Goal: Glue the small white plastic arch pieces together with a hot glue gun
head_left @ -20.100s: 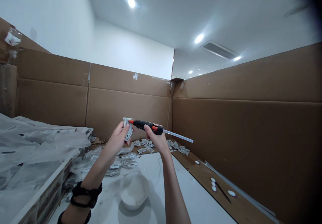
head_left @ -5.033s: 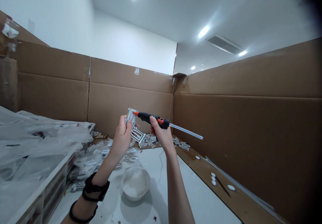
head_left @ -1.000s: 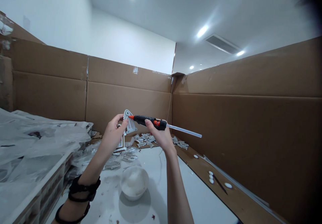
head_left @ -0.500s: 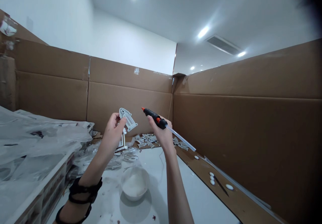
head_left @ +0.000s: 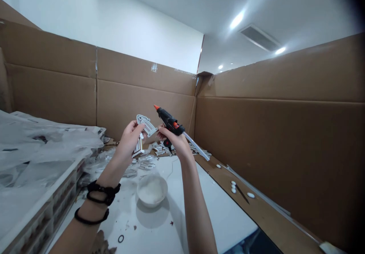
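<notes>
My left grip [head_left: 128, 140] pinches a pale arched frame [head_left: 149, 127] above the white counter [head_left: 224, 210]; my right grip [head_left: 178, 140] holds a black-and-orange glue gun [head_left: 167, 120]. I'd expect the frame light and stiff, perhaps brittle — best held by its edges. It looks flat, rounded at one end, squared at the other.

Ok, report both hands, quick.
Left hand: closed, holding pale frames.
Right hand: closed, holding the glue gun; whether it also touches a frame can't be told.
</notes>
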The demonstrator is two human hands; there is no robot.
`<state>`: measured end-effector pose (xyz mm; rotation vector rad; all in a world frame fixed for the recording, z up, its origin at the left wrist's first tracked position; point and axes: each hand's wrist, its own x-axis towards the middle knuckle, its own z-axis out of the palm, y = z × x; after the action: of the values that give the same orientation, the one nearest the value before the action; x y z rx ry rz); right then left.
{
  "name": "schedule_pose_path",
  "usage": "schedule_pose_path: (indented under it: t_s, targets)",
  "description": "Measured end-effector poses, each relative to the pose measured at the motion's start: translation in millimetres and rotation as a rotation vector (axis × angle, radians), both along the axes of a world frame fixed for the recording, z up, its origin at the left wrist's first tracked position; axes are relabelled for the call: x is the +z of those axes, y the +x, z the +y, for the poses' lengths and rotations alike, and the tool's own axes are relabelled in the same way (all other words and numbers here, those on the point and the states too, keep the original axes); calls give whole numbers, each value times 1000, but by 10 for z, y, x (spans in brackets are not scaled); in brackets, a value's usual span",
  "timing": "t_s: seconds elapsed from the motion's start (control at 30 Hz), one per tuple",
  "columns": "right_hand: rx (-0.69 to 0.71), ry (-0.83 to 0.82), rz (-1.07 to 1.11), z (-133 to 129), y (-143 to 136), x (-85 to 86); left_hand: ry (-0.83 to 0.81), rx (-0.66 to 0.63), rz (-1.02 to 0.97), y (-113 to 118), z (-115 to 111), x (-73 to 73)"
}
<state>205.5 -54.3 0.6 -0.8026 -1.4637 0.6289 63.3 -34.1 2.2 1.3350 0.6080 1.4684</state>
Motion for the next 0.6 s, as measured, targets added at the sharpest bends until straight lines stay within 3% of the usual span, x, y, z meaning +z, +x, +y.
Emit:
schedule_pose_path:
  t_s: [0.17, 0.27, 0.37, 0.43, 0.53, 0.6]
  targets:
    - [64, 11, 2, 38, 52, -24, 41, 16, 18, 44, 120, -79]
    - [64, 17, 124, 69, 105, -28, 145, 85, 190, 7, 221, -120]
    - [-53, 28, 275, 194, 228, -65, 244, 160, 484, -55, 364, -191]
    - [-186, 20, 336, 343, 347, -132, 297, 86, 763, -66, 467, -290]
    - [-462, -132, 329, 627, 544, -313, 298, -165, 1181, 6, 561, -525]
    - [-523, -204, 315, 810, 664, -481, 308, -191, 1269, 92, 560, -702]
